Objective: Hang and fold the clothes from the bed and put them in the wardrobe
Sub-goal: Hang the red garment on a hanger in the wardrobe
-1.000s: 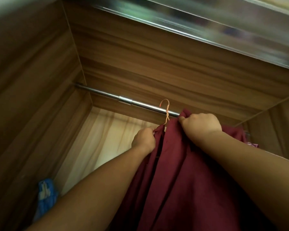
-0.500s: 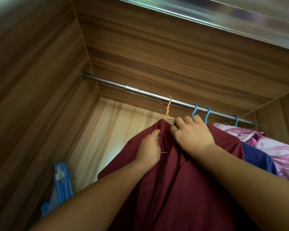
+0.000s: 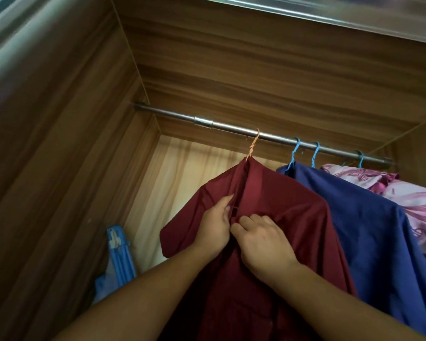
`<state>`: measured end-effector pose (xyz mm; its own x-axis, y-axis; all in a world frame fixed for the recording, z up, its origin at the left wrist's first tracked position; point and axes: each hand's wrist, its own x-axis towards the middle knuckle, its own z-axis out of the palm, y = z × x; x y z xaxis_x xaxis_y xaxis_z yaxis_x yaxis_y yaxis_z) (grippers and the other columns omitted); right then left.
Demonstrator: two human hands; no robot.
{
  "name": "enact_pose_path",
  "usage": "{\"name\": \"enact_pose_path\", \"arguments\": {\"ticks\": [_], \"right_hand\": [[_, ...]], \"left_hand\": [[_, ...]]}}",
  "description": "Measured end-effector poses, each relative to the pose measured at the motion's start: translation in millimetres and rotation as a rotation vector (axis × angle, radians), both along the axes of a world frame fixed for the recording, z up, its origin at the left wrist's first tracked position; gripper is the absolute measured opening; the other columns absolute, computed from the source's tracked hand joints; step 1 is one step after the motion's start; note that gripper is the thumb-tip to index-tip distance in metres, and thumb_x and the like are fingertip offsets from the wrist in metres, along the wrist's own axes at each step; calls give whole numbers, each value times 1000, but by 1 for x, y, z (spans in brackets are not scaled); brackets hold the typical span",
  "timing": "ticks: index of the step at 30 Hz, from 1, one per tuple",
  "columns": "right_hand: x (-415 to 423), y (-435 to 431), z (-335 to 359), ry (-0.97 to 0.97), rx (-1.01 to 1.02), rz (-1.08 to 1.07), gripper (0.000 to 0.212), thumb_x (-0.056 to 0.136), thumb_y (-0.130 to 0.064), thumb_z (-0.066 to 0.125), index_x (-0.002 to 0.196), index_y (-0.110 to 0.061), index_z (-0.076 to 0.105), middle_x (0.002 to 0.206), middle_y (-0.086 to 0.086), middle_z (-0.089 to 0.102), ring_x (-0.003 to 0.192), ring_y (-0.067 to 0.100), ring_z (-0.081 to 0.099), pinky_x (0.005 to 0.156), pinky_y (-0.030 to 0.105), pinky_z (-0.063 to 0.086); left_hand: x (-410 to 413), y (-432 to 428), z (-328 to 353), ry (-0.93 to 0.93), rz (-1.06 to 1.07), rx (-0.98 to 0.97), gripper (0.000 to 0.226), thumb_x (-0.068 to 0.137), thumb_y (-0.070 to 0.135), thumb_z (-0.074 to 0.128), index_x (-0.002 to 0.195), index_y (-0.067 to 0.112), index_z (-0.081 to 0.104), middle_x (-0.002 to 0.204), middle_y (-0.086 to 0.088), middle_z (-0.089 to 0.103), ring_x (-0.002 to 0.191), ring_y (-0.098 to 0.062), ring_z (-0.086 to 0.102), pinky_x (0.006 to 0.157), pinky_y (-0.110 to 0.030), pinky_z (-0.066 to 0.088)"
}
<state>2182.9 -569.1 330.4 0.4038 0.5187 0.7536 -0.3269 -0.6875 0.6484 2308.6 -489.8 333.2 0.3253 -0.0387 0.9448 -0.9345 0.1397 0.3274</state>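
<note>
Hanging on an orange hanger (image 3: 253, 146) from the rail (image 3: 231, 127), the red shirt (image 3: 293, 210) is inside the wardrobe (image 3: 59, 168), at the left end of the hung clothes. Left grip (image 3: 213, 228) pinches one front edge of the red shirt w/ thumb & fingers, a bit below the collar; a thin strip of hanger wire shows by its fingertips. Right grip (image 3: 263, 242) has fingers curled in, pinching the opposite front edge. The 2 grips sit just beside each other at mid-chest of the shirt, forearms reaching up from the bottom of the view. Can't tell what, if anything, is betw. the fingertips. Blue shirt (image 3: 354, 217) hangs just right of the red one, touching it; pink cloth (image 3: 418, 203) is further right. Both are on blue hangers (image 3: 295, 150) hooked on the same rail. Low left, a blue plastic item (image 3: 119, 254) stands vs. the side wall.
</note>
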Motion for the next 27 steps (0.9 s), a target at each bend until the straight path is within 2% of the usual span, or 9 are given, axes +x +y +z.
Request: {"name": "enact_pose_path", "arguments": {"ticks": [4,7,9,11,15,18,21,23,27], "right_hand": [[-6,3,-9,104,135,7,29,73,-14,36,81,-20,63,75,-1,58,70,24,58,61,36,52],[-16,8,-15,236,273,23,32,79,-7,45,104,-20,60,97,2,60,94,26,56,80,40,53],[-23,11,-22,316,390,56,29,89,-13,48,116,-22,54,107,2,56,103,25,53,88,41,50],[-26,14,-32,412,521,93,23,94,-24,48,116,-24,54,108,3,61,103,26,59,86,39,51],[-32,18,-54,673,747,20,18,94,-39,57,107,-27,63,95,-3,67,92,21,64,80,30,50],[-44,28,-76,869,818,-74,26,95,-46,59,110,-25,66,102,-5,66,98,16,63,87,29,51],[-57,44,-115,907,628,-238,36,97,-51,51,121,-25,61,117,2,65,108,23,62,88,34,49],[-64,55,-148,735,380,-363,39,100,-48,45,130,-24,54,124,10,61,113,30,59,90,42,41],[-78,64,-182,462,264,-361,47,100,-44,42,144,-26,43,147,24,39,134,41,32,112,58,17]], "left_hand": [[-2,13,3,1,-1,7,38,107,11,37,141,15,54,126,1,67,115,-7,61,90,2,36],[-15,25,-1,45,14,27,40,107,19,42,147,19,45,113,5,65,106,-7,61,79,5,34],[-20,32,-11,74,20,48,48,104,23,51,150,23,38,97,1,65,93,-11,62,74,-4,39],[-24,40,-29,84,11,101,54,98,21,61,148,23,39,101,8,63,96,-6,61,83,-13,43],[-21,51,-89,166,136,387,18,90,13,69,105,18,59,70,6,61,63,-5,56,71,-34,52],[-33,73,-137,283,301,686,9,90,24,65,98,20,66,93,-3,71,90,-20,67,81,-31,54],[-66,104,-179,361,398,1070,24,92,36,61,106,19,69,110,-8,70,101,-27,68,87,-37,56],[-92,123,-203,414,452,1268,32,94,41,60,112,15,67,113,-11,69,100,-31,68,83,-35,57],[-128,152,-245,524,510,1378,37,94,45,60,119,18,65,124,-7,65,110,-29,63,88,-32,51]]}}
